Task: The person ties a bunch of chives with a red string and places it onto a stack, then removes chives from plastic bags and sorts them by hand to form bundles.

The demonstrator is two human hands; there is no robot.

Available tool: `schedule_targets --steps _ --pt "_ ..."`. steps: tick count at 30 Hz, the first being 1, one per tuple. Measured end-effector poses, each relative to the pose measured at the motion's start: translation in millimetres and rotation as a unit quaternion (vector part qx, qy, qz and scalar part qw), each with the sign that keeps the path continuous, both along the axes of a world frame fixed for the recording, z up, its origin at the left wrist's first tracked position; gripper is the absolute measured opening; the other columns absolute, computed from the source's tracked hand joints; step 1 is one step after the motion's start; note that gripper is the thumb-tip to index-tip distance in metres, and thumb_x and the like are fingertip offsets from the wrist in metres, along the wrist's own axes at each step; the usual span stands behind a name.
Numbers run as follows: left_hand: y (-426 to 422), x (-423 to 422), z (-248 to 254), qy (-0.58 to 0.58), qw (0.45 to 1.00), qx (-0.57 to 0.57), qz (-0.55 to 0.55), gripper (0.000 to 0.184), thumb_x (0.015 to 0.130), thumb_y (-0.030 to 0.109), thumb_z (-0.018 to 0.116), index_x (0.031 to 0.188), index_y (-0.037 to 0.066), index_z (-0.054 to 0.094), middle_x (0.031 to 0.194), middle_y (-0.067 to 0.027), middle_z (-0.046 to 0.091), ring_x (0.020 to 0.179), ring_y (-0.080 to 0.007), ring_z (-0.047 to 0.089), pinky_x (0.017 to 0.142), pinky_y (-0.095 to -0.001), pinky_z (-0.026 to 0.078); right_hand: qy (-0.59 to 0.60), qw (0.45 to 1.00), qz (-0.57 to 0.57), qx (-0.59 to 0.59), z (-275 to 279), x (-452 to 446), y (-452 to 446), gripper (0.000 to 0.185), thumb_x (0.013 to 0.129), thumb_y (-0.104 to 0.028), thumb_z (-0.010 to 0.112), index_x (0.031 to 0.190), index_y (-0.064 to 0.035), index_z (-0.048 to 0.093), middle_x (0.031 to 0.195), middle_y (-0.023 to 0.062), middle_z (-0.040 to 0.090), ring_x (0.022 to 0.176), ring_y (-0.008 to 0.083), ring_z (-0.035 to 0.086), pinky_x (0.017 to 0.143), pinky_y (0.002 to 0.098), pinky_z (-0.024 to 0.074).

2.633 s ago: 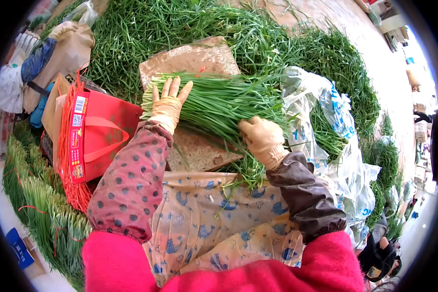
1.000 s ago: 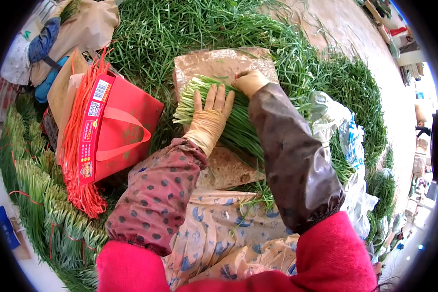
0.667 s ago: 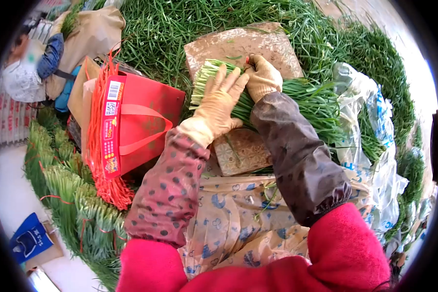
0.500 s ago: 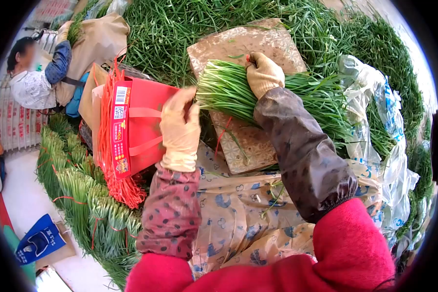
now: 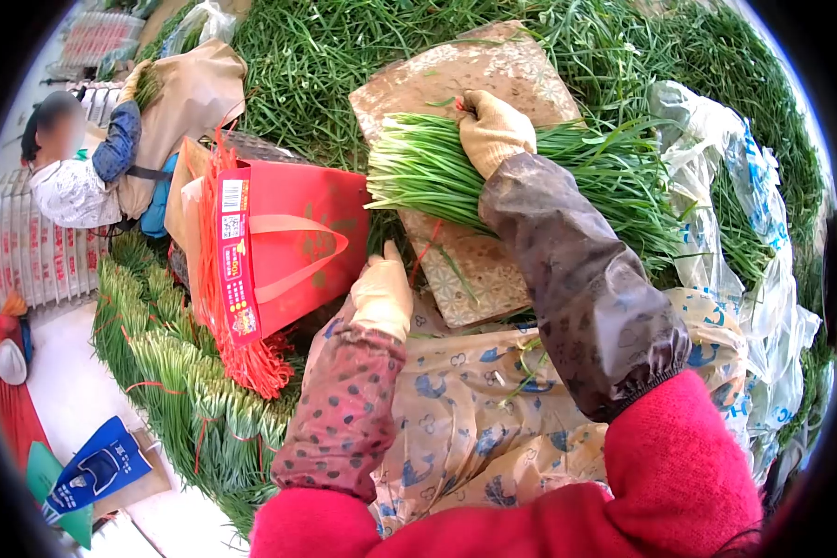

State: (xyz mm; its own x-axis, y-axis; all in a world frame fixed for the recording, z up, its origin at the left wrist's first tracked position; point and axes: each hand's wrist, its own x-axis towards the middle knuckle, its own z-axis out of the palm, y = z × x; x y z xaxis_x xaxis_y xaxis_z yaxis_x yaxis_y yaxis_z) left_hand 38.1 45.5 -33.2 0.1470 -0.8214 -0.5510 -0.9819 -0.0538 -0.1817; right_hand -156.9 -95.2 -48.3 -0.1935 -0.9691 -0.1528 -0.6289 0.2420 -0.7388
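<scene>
So the big bunch of long green leafy stalks with pale cut ends (image 5: 418, 167) is lying crosswise on a grubby tan board with a faded floral pattern (image 5: 474, 279), cut ends toward the left, leafy tips spilling off past the right edge. The right hand, in a cream knit glove (image 5: 495, 135), is on top of the bunch near its upper edge, fingers curled in and pinching what looks like the end of a thin red strip (image 5: 460, 104). Another bit of red shows below the bunch, running down toward the left hand, in a pale cream glove (image 5: 384, 293). That one sits just below the cut ends, between the board and a glossy red paper bag with a pink ribbon handle (image 5: 293, 191). Its fingers point up and away, but honestly I can't tell whether they're closed on anything. A thick hank of red strips (image 5: 256, 367) hangs down the near side of the bag, and beside that there's a row of green bundles tied with red (image 5: 181, 381). Loose greens (image 5: 298, 84) are heaped behind the board, crumpled clear plastic with blue print (image 5: 767, 372) is off to the right, and a tan apron with blue whales (image 5: 502, 446) covers the lap. Up at the far left, another person in a blue sleeve (image 5: 74, 191) is holding greens too.
</scene>
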Motion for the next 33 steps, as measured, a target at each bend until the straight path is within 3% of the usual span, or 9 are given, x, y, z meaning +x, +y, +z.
schedule_targets --steps 5,8,11,14,16,20,22,25,33 --pt "1 -24 2 0.178 0.961 -0.024 -0.212 0.026 0.083 0.007 0.052 0.109 0.006 0.053 0.075 -0.0169 0.064 0.067 -0.0316 0.067 0.053 -0.0429 0.051 -0.009 0.999 -0.016 -0.039 -10 4 -3 0.028 0.088 -0.028 0.053 0.108 -0.014 0.066 0.096 0.0121 0.068 0.091 0.0324 0.064 0.084 0.0371 0.0492" --pt "18 -45 -14 0.137 0.93 0.123 -0.319 0.013 0.079 0.017 0.057 0.079 0.01 0.068 0.079 -0.0144 0.068 0.075 -0.0323 0.067 0.06 -0.0428 0.053 -0.008 1.0 0.007 0.007 -3 2 -3 0.029 0.088 -0.023 0.053 0.112 -0.0113 0.064 0.102 0.0138 0.067 0.094 0.0316 0.063 0.085 0.0349 0.0495" --pt "42 -70 17 0.226 0.79 0.447 -0.353 0.02 0.076 0.025 0.059 0.09 0.016 0.071 0.086 -0.0133 0.068 0.082 -0.0339 0.065 0.072 -0.0422 0.051 -0.002 1.0 0.005 -0.006 -4 1 -4 0.029 0.087 -0.023 0.053 0.112 -0.0112 0.064 0.102 0.0139 0.066 0.094 0.032 0.063 0.084 0.035 0.0494" --pt "57 -41 6 0.241 0.84 0.396 -0.283 0.022 0.077 0.017 0.062 0.095 0.009 0.07 0.085 -0.0144 0.068 0.08 -0.0306 0.066 0.072 -0.04 0.051 -0.002 1.0 0.01 -0.002 -2 0 -4 0.03 0.087 -0.024 0.053 0.112 -0.0111 0.063 0.102 0.014 0.066 0.095 0.0321 0.063 0.085 0.0352 0.0491" --pt "52 -21 6 0.261 0.93 0.234 0.111 0.022 0.082 0.018 0.061 0.096 0.002 0.068 0.08 -0.0131 0.068 0.069 -0.0249 0.066 0.066 -0.0357 0.051 -0.003 1.0 0.01 0.0 0 -1 -4 0.03 0.087 -0.024 0.053 0.112 -0.0111 0.063 0.103 0.014 0.066 0.096 0.032 0.063 0.085 0.0354 0.0489" --pt "51 -1 -9 0.44 0.756 0.049 0.482 0.035 0.094 0.034 0.05 0.087 0.001 0.058 0.066 -0.0101 0.062 0.042 -0.0142 0.045 0.041 -0.0309 0.037 -0.006 1.0 0.012 -0.001 -5 1 -4 0.031 0.086 -0.023 0.053 0.113 -0.0114 0.063 0.104 0.0136 0.066 0.098 0.0316 0.062 0.086 0.0353 0.0486" --pt "42 -1 -9 0.399 0.768 0.105 0.49 0.041 0.096 0.041 0.044 0.084 0.004 0.054 0.062 -0.0085 0.059 0.039 -0.0138 0.037 0.037 -0.0304 0.03 -0.002 1.0 0.012 0.003 -5 1 -4 0.031 0.086 -0.023 0.053 0.114 -0.0116 0.063 0.104 0.0133 0.066 0.098 0.0315 0.062 0.087 0.0353 0.0485" --pt "25 -27 -8 0.435 0.587 0.037 0.682 0.041 0.098 0.044 0.039 0.1 0.006 0.055 0.06 -0.0054 0.054 0.04 -0.0104 0.035 0.039 -0.0264 0.029 -0.011 1.0 0.013 0.0 0 0 -2 0.032 0.087 -0.023 0.053 0.115 -0.0117 0.063 0.105 0.0128 0.066 0.098 0.0313 0.062 0.087 0.0349 0.0486" --pt "14 -10 -31 0.626 0.443 -0.134 0.628 0.043 0.097 0.046 0.043 0.118 0.01 0.054 0.064 -0.0024 0.056 0.043 -0.009 0.041 0.044 -0.0224 0.037 -0.033 0.999 0.008 0.027 9 -1 -1 0.03 0.086 -0.021 0.054 0.113 -0.0116 0.063 0.104 0.0147 0.066 0.095 0.0319 0.063 0.085 0.0353 0.0499"
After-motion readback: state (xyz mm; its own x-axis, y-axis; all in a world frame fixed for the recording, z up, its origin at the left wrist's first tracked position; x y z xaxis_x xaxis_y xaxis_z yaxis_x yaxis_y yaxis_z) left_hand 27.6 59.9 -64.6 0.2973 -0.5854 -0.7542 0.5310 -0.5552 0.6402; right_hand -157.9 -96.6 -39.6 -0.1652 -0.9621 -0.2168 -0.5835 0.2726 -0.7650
